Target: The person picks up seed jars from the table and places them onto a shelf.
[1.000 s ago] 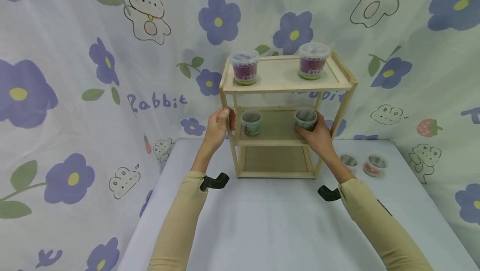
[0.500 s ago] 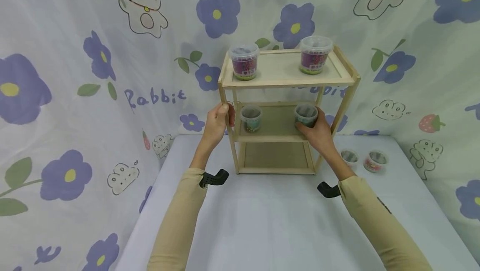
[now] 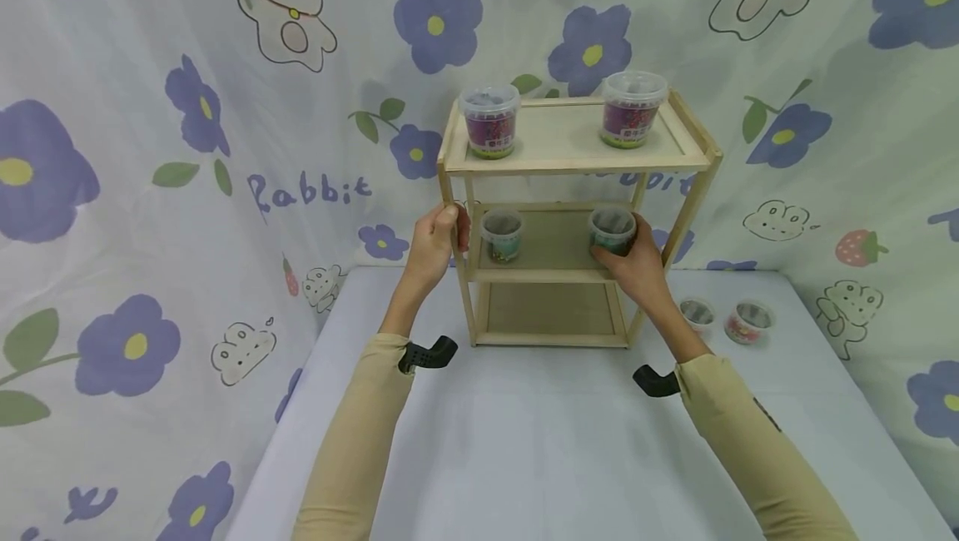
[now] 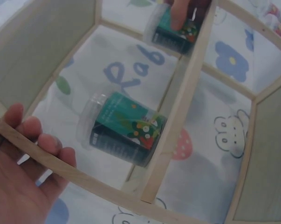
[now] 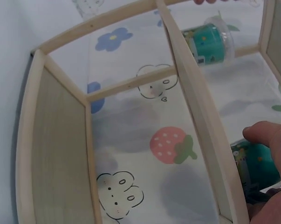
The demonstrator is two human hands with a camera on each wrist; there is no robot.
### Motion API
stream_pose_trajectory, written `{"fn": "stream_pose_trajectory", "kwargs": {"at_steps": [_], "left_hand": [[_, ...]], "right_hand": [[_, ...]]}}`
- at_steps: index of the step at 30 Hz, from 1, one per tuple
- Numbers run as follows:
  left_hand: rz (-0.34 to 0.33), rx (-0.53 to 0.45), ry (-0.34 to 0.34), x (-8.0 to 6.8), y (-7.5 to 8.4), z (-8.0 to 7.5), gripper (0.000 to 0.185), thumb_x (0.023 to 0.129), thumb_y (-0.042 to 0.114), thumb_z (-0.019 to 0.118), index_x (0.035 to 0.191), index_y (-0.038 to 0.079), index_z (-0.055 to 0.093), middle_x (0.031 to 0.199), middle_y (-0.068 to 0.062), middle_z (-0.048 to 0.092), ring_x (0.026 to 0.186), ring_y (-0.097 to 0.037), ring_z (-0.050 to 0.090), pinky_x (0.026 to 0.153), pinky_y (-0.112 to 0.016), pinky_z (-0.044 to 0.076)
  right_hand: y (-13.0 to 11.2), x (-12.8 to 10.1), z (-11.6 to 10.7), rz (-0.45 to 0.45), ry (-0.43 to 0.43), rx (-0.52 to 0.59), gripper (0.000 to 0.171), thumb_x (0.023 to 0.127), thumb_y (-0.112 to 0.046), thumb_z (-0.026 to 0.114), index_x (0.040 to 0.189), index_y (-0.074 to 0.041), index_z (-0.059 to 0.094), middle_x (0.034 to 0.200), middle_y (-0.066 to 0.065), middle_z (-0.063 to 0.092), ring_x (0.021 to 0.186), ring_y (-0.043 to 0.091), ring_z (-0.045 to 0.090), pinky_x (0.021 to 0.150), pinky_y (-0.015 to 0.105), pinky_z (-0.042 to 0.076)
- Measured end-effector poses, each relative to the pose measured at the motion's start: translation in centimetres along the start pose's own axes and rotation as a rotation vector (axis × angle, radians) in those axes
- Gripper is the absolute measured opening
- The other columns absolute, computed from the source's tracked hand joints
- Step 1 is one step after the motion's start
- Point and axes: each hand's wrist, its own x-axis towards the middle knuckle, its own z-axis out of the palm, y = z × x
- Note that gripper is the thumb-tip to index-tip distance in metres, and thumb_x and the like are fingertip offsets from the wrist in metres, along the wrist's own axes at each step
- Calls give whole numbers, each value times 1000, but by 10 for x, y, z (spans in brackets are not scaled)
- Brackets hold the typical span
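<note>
A three-tier wooden shelf rack point(image 3: 558, 137) stands at the back of the table. My left hand point(image 3: 433, 248) grips its left front post, and the curled fingers point(image 4: 49, 143) show around the wood in the left wrist view. At the right of the middle tier, my right hand point(image 3: 643, 268) holds a clear plastic cup with a green label point(image 3: 608, 235). The thumb lies across the cup's near side; the other fingers are mostly hidden behind it. A matching green-labelled cup point(image 3: 502, 235) sits at the left of that tier, untouched.
Two larger purple-labelled cups, the left one point(image 3: 490, 123) and the right one point(image 3: 631, 112), stand on the top tier. Right of the rack, two small cups, one nearer point(image 3: 697, 315) and one farther right point(image 3: 747, 323), stand on the white table point(image 3: 539, 441). A patterned curtain point(image 3: 300, 133) hangs behind.
The head view has tilted slightly, so the scene sits a little higher in it. Both hands keep their holds, and the cups have not visibly moved on the rack.
</note>
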Motion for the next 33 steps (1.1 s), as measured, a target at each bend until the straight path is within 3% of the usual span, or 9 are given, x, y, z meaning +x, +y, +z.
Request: {"fn": "stream_pose_trajectory", "kwargs": {"at_steps": [12, 18, 23, 30, 33], "left_hand": [[-2, 10, -2, 0, 1, 0, 42, 102, 15, 32, 88, -20, 50, 72, -41, 46, 62, -50, 45, 61, -55, 44], [-8, 12, 2, -1, 3, 0, 42, 102, 16, 32, 89, -19, 50, 73, -41, 46, 64, -52, 45, 60, -49, 44], [-12, 10, 0, -1, 3, 0, 43, 103, 17, 32, 89, -19, 50, 73, -40, 46, 66, -56, 44, 61, -48, 45], [-21, 10, -8, -1, 3, 0, 43, 104, 17, 32, 89, -20, 50, 75, -41, 47, 63, -47, 47, 62, -55, 45], [-15, 4, 6, 2, -9, -1, 45, 104, 22, 34, 87, -15, 52, 71, -34, 50, 61, -42, 49, 60, -46, 48]], "right_hand": [[0, -6, -2, 25, -2, 56, 94, 89, -26, 70, 156, 0, 10, 146, 32, 38, 136, 44, 40, 106, 56, 40], [-1, -9, 0, 8, 9, 78, 93, 89, -24, 70, 156, 2, 10, 146, 33, 38, 136, 44, 40, 108, 55, 39], [-2, -14, 1, -25, 42, 84, 90, 89, -20, 71, 153, 6, 14, 148, 33, 35, 138, 45, 39, 111, 54, 36], [-1, -22, 5, -45, 110, 91, 86, 88, -14, 71, 151, 9, 18, 145, 33, 40, 136, 45, 40, 113, 51, 35], [-1, -27, 5, -46, 120, 108, 86, 87, -12, 71, 151, 10, 19, 144, 32, 42, 137, 43, 40, 115, 48, 33]]}}
